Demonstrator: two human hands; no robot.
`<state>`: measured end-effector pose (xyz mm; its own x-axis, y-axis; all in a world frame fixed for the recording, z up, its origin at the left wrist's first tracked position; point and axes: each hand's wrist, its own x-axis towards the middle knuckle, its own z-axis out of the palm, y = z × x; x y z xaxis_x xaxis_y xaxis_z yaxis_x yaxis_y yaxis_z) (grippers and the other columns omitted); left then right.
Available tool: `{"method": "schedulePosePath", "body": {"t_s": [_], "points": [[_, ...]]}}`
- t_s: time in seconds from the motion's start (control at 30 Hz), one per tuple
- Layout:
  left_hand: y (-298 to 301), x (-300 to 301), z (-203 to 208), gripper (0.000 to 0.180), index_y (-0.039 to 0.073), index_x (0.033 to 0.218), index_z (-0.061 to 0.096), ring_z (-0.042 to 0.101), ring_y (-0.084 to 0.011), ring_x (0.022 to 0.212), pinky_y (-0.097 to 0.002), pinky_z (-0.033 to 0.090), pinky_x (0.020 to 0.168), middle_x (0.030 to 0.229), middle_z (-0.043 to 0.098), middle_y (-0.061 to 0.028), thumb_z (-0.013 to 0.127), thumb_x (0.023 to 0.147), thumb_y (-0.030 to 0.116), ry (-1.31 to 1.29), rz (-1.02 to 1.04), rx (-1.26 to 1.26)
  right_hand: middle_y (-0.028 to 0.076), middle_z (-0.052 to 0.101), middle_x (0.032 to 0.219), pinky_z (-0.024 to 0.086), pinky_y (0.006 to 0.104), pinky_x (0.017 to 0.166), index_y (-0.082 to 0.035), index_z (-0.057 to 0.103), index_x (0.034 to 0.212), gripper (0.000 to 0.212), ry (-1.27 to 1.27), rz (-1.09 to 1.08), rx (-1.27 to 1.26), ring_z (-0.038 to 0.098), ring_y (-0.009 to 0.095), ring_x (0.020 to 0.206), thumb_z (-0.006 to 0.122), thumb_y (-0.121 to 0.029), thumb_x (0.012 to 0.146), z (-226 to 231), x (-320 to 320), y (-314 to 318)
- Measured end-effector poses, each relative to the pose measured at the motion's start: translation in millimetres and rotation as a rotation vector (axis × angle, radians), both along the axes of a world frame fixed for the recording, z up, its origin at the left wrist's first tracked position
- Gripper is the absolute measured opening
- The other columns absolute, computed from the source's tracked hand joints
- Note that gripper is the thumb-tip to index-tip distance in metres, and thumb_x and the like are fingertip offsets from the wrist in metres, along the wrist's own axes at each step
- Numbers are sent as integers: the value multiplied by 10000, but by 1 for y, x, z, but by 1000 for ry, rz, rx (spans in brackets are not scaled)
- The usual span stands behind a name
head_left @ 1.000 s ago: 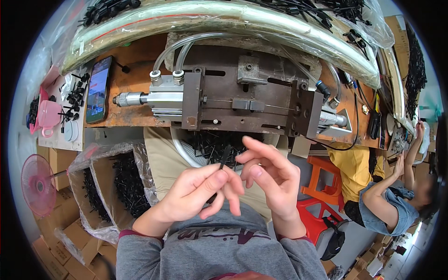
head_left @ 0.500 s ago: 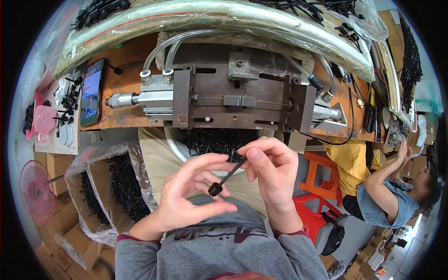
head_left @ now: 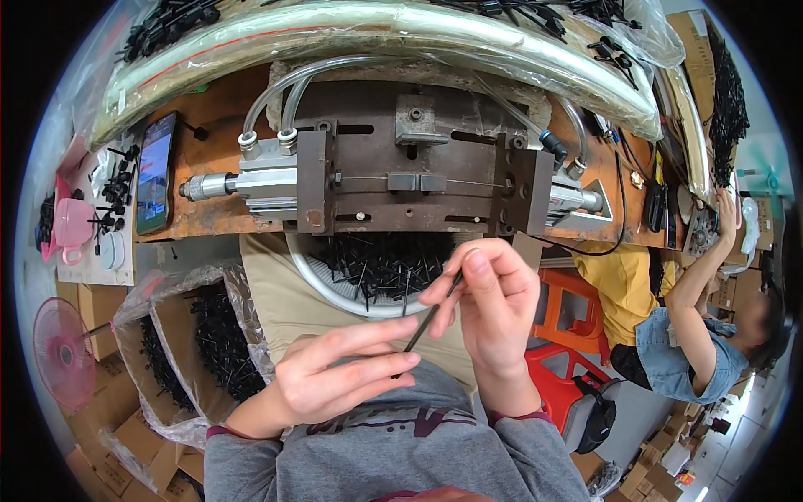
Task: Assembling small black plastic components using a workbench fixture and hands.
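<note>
A thin black rod (head_left: 425,328) slants between my hands above my lap. My right hand (head_left: 498,314) pinches its upper end between thumb and fingers. Around the lower end, the fingers of my left hand (head_left: 330,372) are closed, hiding the knob there; the left thumb is out of sight. Just beyond my hands, a white round basin (head_left: 330,294) holds a heap of similar black rods (head_left: 376,263). Behind it, on the bench, stands a brown metal fixture (head_left: 376,205) with small grey jaw blocks (head_left: 416,181) at its middle.
Air cylinders (head_left: 269,180) with clear hoses flank the fixture. A phone (head_left: 157,171) leans at the bench's left. Plastic-lined boxes of black parts (head_left: 222,343) and a pink fan (head_left: 65,356) stand left. At right are red stools (head_left: 556,381) and a seated person (head_left: 682,347).
My left fingers have come together over the rod's knob end, which showed earlier. The view has shifted slightly, and the person at right has raised an arm farther.
</note>
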<state>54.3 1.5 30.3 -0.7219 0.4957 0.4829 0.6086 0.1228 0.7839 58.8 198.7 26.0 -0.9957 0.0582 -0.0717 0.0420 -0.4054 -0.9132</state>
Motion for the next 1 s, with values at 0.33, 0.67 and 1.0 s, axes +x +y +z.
{"method": "schedulePosePath", "body": {"t_s": [0.33,0.67,1.0], "points": [[0,-2,-3,295,11,967,748,717,-158,792,-248,582,635,1165,688,-132,806,684,73,34,-97,-15,176,692,803,499,232,499,21,572,989,244,23,48,-15,630,133,537,448,-182,1042,1,3,-5],[0,-3,-5,297,-8,960,739,710,-162,746,-260,583,615,1166,684,-142,816,681,61,34,-86,21,187,687,810,513,247,501,30,562,1001,241,65,29,-25,643,155,552,452,-180,1040,-2,5,-5],[0,-5,-7,295,-21,957,731,706,-161,734,-265,587,613,1164,682,-149,816,683,49,46,-81,32,187,685,858,535,244,516,54,560,1039,195,124,44,47,659,163,603,467,-117,1027,-1,9,-9]]}}
